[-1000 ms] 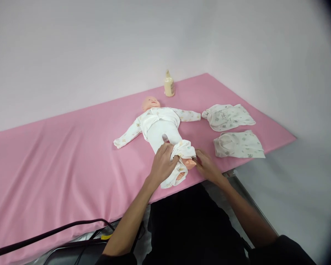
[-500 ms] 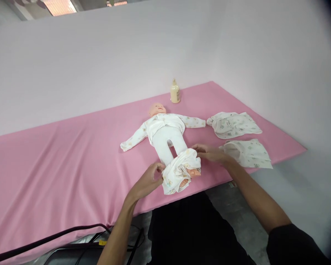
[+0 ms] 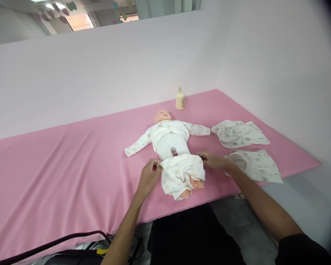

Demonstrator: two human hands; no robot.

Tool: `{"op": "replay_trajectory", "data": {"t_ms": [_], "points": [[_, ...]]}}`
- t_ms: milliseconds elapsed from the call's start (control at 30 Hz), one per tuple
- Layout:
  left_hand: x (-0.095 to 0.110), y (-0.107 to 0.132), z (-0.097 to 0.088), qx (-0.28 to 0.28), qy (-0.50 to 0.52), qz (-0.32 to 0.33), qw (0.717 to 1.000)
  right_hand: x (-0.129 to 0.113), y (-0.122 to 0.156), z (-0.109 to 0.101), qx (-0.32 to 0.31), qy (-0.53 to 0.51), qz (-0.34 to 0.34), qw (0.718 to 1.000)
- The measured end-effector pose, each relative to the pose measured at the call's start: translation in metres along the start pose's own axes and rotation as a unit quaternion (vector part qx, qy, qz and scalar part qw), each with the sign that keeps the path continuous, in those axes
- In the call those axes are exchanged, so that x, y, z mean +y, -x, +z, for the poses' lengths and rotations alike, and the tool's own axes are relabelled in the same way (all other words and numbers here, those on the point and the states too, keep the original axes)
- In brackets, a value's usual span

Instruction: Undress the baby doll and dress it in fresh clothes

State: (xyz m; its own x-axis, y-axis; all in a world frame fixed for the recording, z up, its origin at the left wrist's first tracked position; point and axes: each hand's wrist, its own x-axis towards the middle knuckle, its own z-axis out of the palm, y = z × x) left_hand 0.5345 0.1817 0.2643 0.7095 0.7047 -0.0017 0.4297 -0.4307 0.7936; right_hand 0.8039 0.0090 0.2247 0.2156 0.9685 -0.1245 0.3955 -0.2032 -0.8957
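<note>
A baby doll (image 3: 162, 116) lies on its back on the pink-covered table, dressed in a white patterned long-sleeved top (image 3: 169, 127). White patterned baby pants (image 3: 182, 171) are bunched around its lower legs, and the feet stick out at the near end. My left hand (image 3: 149, 176) pinches the left edge of the pants' waistband. On the other side, my right hand (image 3: 211, 161) has its fingers closed on the waistband's right edge. The doll's thighs show white above the pants.
A pump bottle (image 3: 180, 100) stands behind the doll's head. Two white patterned garments, an upper one (image 3: 241, 134) and a lower one (image 3: 260, 165), lie at the right. Pink cloth (image 3: 57, 176) covers the table, which meets pale walls. A dark tube (image 3: 57, 238) runs along the lower left.
Both hands have drawn the pants' waistband higher up the doll's legs and spread it wider. My left hand has closed on the edge. The camera view has tilted slightly up.
</note>
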Motion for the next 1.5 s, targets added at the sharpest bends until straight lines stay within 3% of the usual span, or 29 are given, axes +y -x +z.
{"op": "replay_trajectory", "data": {"t_ms": [133,267,400,500,633,767,833,933,1067,1167,1267,1367,1500], "points": [[0.0,-0.018,0.012,0.102,0.004,-0.006,0.995,0.008,-0.019,0.002,0.071,0.005,-0.004,0.997],[0.0,-0.034,0.016,0.105,0.042,-0.035,0.993,-0.004,-0.036,0.006,0.112,0.051,0.006,0.992],[-0.005,-0.037,-0.001,-0.004,0.13,-0.066,0.989,-0.016,-0.043,0.011,0.147,0.048,0.013,0.988],[-0.01,-0.029,-0.017,-0.115,0.18,-0.074,0.974,-0.017,-0.042,0.011,0.151,-0.031,0.003,0.988],[-0.012,-0.019,-0.028,-0.208,0.184,-0.067,0.958,-0.012,-0.04,0.001,0.057,-0.144,-0.026,0.988],[-0.011,-0.021,-0.024,-0.232,0.145,-0.053,0.96,-0.01,-0.043,-0.009,-0.03,-0.107,-0.029,0.993],[-0.011,-0.022,-0.019,-0.201,0.113,-0.043,0.972,-0.01,-0.046,-0.01,-0.032,-0.08,-0.034,0.996],[-0.008,-0.02,-0.006,-0.09,0.043,-0.045,0.994,-0.012,-0.049,-0.003,0.002,-0.048,-0.042,0.998],[0.001,-0.012,0.02,0.096,-0.061,-0.057,0.992,-0.019,-0.046,0.017,0.157,0.066,-0.049,0.984],[0.004,-0.009,0.037,0.149,-0.131,-0.07,0.978,-0.025,-0.041,0.035,0.236,0.126,-0.037,0.963],[-0.001,-0.01,0.039,0.128,-0.176,-0.045,0.975,-0.026,-0.037,0.043,0.24,0.139,-0.036,0.96],[-0.007,-0.011,0.023,0.082,-0.119,0.018,0.989,-0.025,-0.036,0.034,0.205,0.141,-0.07,0.966],[-0.012,-0.015,-0.011,-0.089,0.077,0.037,0.992,-0.032,-0.036,0.006,0.094,0.043,-0.105,0.989]]}}
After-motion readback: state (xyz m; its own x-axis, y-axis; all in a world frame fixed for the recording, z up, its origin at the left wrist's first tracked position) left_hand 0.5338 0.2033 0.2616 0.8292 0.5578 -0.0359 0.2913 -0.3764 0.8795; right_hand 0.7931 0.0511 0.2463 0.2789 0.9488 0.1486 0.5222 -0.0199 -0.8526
